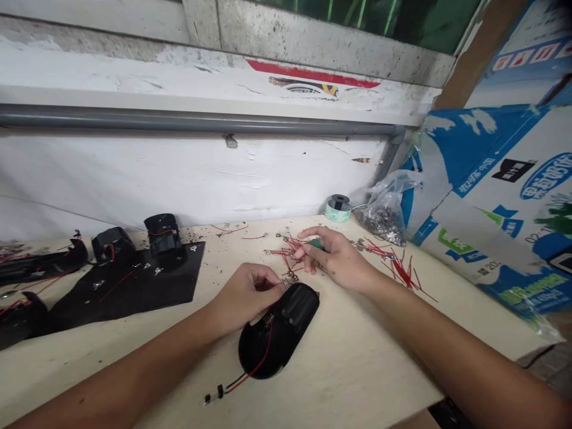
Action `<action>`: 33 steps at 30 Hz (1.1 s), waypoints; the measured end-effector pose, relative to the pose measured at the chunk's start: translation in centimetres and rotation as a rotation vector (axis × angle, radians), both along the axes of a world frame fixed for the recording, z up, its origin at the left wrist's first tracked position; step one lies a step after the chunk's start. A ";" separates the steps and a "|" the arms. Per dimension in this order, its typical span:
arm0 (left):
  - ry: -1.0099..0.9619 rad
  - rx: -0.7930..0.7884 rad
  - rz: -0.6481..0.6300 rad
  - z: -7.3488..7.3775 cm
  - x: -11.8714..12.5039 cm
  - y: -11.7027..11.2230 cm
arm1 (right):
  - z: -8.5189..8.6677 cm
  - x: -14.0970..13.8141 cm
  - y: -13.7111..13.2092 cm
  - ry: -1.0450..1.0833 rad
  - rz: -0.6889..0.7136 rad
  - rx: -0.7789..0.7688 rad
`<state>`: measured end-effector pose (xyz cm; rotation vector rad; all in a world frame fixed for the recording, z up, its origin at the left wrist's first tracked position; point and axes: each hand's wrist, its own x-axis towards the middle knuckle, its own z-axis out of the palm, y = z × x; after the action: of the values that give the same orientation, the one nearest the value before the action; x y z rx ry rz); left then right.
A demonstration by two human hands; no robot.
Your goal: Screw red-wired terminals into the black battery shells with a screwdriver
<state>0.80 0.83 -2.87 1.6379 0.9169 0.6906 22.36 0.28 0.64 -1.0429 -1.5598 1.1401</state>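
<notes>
A black plastic housing (254,351) lies on the table, with a red wire and a black wire running out to a small connector (213,395). At its upper end, my left hand (250,292) pinches a small metal contact (285,283) between thumb and fingers. My right hand (337,259) is closed around a tool with a green handle (316,243); most of it is hidden by the fingers. Under and beyond those fingers lie red wires (286,253) with small metal contacts on them. Two round metal contacts (292,276) rest between the hands.
More red wires (404,271) are spread at the right, before a clear bag of metal parts (385,223) and a tape roll (338,210). At the left, black housings (161,233) stand around a black sheet (134,286). A blue-white carton (491,202) borders the table's right side.
</notes>
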 end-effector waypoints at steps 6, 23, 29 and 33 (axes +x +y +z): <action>-0.014 -0.026 -0.005 0.0 -0.2 0.1 | 2.0 1.6 -1.4 -0.587 0.271 0.046; -0.098 -0.138 -0.004 1.2 -0.6 0.4 | 1.2 2.4 -0.3 -0.459 0.376 -0.019; -0.194 -0.210 -0.066 1.4 -0.8 0.5 | 1.1 2.2 -0.5 -0.449 0.361 -0.003; -0.323 -0.342 -0.045 1.9 -0.9 0.4 | 0.8 2.0 -0.4 -0.272 0.242 0.008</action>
<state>-0.11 1.27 -0.94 1.1994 0.7156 0.7000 24.34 -0.16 1.45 -1.0585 -1.9457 1.1888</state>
